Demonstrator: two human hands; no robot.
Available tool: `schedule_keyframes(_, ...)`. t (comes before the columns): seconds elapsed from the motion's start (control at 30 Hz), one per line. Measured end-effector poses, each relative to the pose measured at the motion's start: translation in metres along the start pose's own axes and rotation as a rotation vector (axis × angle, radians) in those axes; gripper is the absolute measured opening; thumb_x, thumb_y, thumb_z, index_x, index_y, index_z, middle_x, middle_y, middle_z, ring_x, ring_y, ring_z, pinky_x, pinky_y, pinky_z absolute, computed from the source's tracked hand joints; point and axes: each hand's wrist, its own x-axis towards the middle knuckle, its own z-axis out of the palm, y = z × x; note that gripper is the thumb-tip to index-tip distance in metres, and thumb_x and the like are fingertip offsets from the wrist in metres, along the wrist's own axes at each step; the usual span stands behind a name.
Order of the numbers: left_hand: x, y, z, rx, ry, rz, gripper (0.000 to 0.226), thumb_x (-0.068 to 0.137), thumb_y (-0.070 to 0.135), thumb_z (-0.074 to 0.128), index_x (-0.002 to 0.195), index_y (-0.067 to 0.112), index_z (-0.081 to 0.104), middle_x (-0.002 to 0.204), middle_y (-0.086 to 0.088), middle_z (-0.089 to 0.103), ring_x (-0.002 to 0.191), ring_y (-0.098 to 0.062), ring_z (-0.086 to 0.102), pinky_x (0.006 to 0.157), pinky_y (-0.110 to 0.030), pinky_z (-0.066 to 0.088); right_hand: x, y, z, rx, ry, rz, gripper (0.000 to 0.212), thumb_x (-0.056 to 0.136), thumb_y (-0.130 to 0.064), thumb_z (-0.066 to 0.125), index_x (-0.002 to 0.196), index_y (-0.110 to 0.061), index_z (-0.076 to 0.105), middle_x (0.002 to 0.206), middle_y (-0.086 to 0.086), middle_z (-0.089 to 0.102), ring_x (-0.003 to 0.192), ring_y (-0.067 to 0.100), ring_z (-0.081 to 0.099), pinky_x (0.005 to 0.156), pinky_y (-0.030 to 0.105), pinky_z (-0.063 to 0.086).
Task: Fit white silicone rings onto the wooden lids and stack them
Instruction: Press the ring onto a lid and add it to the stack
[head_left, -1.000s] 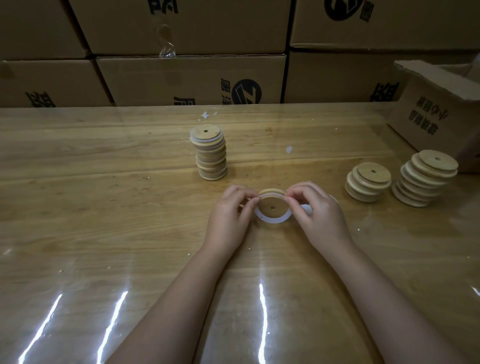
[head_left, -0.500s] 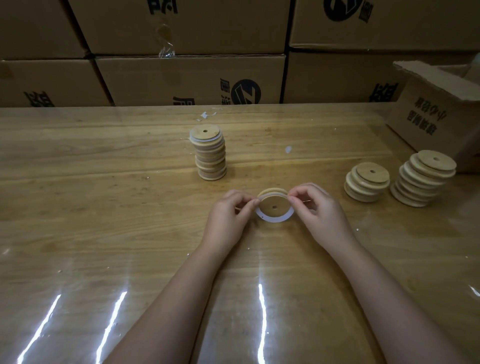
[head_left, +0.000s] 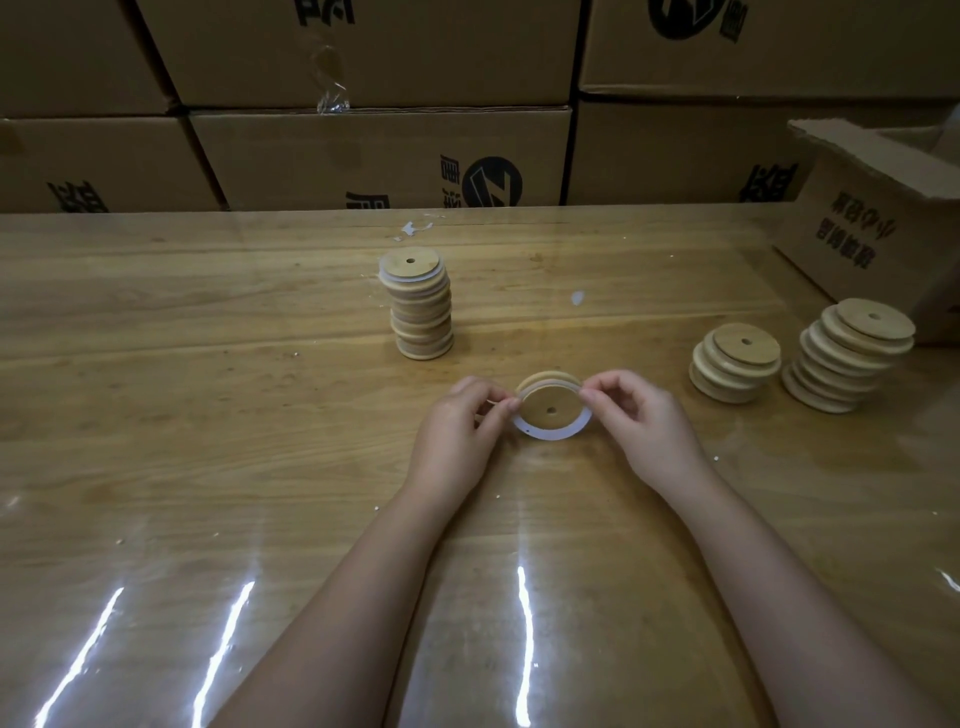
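A round wooden lid (head_left: 550, 405) with a small centre hole is held tilted just above the table between both hands. A white silicone ring (head_left: 551, 433) loops round it, loose along the near edge. My left hand (head_left: 460, 434) pinches the ring at the lid's left side. My right hand (head_left: 641, 421) pinches it at the right side. A tall stack of lids with rings (head_left: 418, 306) stands behind, left of centre. Two leaning stacks of plain lids sit at the right, a short one (head_left: 735, 361) and a taller one (head_left: 849, 353).
The wooden table (head_left: 208, 415) has a glossy clear cover with light streaks near the front. An open cardboard box (head_left: 878, 228) stands at the far right. Closed cartons (head_left: 379, 150) wall off the back edge. White scraps (head_left: 415, 226) lie near the back.
The lid and ring have tipped more toward me, showing more of the ring's near edge. Both hands have stayed in place with fingers shifting along the ring.
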Motion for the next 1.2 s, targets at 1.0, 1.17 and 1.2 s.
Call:
schedule_keyframes(1.0, -0.004, 0.002, -0.003, -0.111, -0.003, 0.107, 0.026, 0.078, 0.031, 0.069, 0.104, 0.03, 0.068, 0.099, 0.021, 0.065, 0.097, 0.003, 0.059, 0.082, -0.019, 0.047, -0.007, 0.003, 0.01, -0.142, -0.056, -0.306, 0.007, 0.083, -0.001, 0.066, 0.081, -0.008, 0.065, 0.091, -0.007, 0.064, 0.084, 0.004, 0.06, 0.073, 0.012, 0.046)
schedule_keyframes(1.17, -0.005, 0.005, -0.003, -0.127, 0.009, 0.126, 0.025, 0.078, 0.028, 0.07, 0.103, 0.027, 0.069, 0.097, 0.02, 0.066, 0.095, 0.002, 0.06, 0.081, -0.02, 0.048, -0.005, 0.004, 0.008, -0.19, -0.036, -0.317, 0.007, 0.083, -0.001, 0.066, 0.083, -0.008, 0.066, 0.088, -0.004, 0.064, 0.08, 0.006, 0.06, 0.069, 0.012, 0.046)
schedule_keyframes(1.2, -0.005, 0.005, -0.003, -0.128, 0.007, 0.127, 0.024, 0.078, 0.027, 0.07, 0.103, 0.026, 0.069, 0.097, 0.019, 0.066, 0.095, 0.002, 0.059, 0.081, -0.021, 0.048, -0.005, 0.004, 0.008, -0.193, -0.036, -0.313, 0.007, 0.083, -0.001, 0.066, 0.083, -0.008, 0.066, 0.088, -0.004, 0.064, 0.079, 0.006, 0.06, 0.069, 0.012, 0.046)
